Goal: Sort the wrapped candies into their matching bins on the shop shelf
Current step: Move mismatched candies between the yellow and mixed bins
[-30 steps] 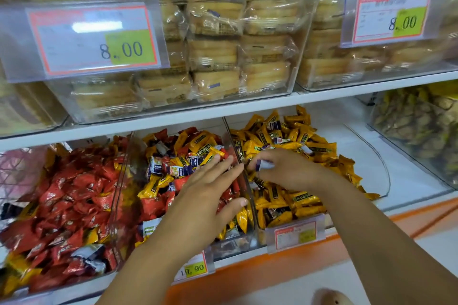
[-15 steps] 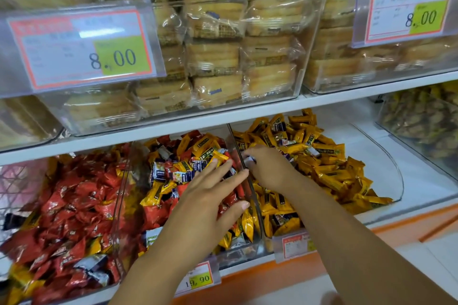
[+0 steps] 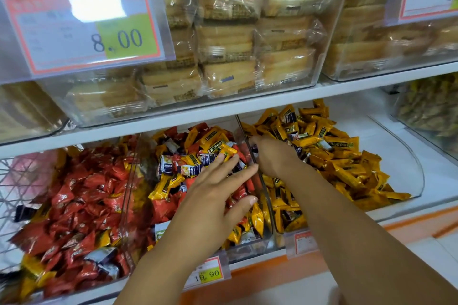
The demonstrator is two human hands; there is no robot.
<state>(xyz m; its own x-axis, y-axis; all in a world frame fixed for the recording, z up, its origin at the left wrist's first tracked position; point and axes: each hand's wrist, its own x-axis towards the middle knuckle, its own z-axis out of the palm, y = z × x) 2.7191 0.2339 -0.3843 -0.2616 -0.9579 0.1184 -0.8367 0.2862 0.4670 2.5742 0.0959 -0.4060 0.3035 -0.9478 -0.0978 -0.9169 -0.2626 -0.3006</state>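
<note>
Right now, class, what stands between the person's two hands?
Head view: a clear bin divider, separating the left hand over the mixed bin from the right hand in the yellow-candy bin.

1. Bright, even shop light falls from overhead; colours look warm and shadows are faint.
2. A white glare patch washes out the top of the large price tag (image 3: 81, 25) at the upper shelf's left end; its small print is blurred.
3. The packed cakes (image 3: 228, 42) look soft under reflections on clear plastic.
4. The wrapped candies (image 3: 322, 151) glint and appear sharper.
5. The wide lens bends the shelf edge (image 3: 223, 109); the corners smear.
</note>
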